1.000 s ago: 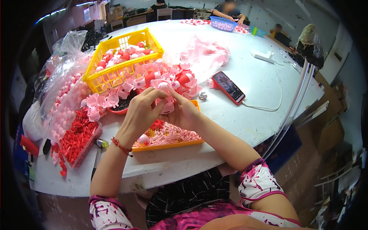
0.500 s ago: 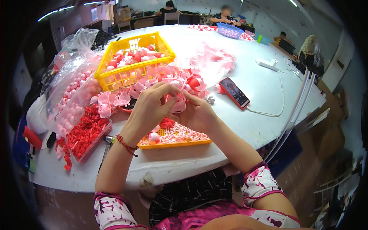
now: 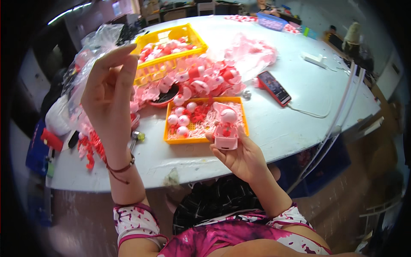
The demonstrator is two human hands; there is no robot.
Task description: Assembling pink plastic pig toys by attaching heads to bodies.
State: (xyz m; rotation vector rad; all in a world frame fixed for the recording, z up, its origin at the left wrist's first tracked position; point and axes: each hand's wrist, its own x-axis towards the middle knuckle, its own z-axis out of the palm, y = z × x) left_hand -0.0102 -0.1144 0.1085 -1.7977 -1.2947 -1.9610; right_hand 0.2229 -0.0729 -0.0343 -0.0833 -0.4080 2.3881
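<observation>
My right hand (image 3: 245, 157) holds a small pink plastic toy part (image 3: 226, 142), its thumb and fingers around the boxy lower piece. A pale pink ball (image 3: 228, 115) and a curved pink shell show just above that piece; whether they are joined to it I cannot tell. My left hand (image 3: 109, 92) is raised at the left, fingers loosely bent, and nothing shows between thumb and fingertips. Below the toy part, a shallow orange tray (image 3: 188, 140) contains pink balls (image 3: 183, 120), red pieces (image 3: 199, 115) and thin pale pink pieces.
Behind the tray lies a heap of pink and red parts (image 3: 209, 79), beside a red bowl (image 3: 165, 102). A yellow basket (image 3: 171, 55) of parts stands farther back. A screwdriver (image 3: 137, 136) lies left of the tray. To the right is a phone (image 3: 274, 88) on a white cable.
My left hand has left the toy part and risen up and to the left. My right hand has moved lower and right with the part. The view has shifted, showing more of the tray.
</observation>
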